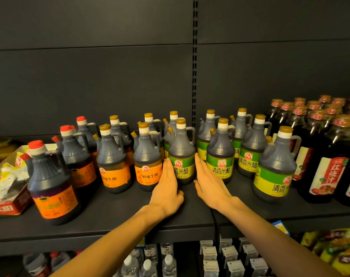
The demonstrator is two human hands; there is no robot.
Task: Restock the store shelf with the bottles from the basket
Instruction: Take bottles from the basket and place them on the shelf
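Note:
A dark bottle with a green label and gold cap (181, 148) stands upright on the black shelf (114, 214), in the front middle. My left hand (167, 188) lies flat against its left side, with the thumb curled round the front of its base. My right hand (210, 182) is stretched flat beside its right side, fingers straight, fingertips at the label's edge. More green-label bottles (220, 154) stand to the right, one (274, 166) nearest the shelf front. Orange-label bottles (148, 156) stand to the left. No basket is in view.
Red-capped orange-label bottles (50, 182) fill the left of the shelf, next to a box of packets (4, 188). Tall dark bottles with red labels (328, 156) crowd the right end. Water bottles (148, 264) and small cartons (230, 258) sit on the shelf below.

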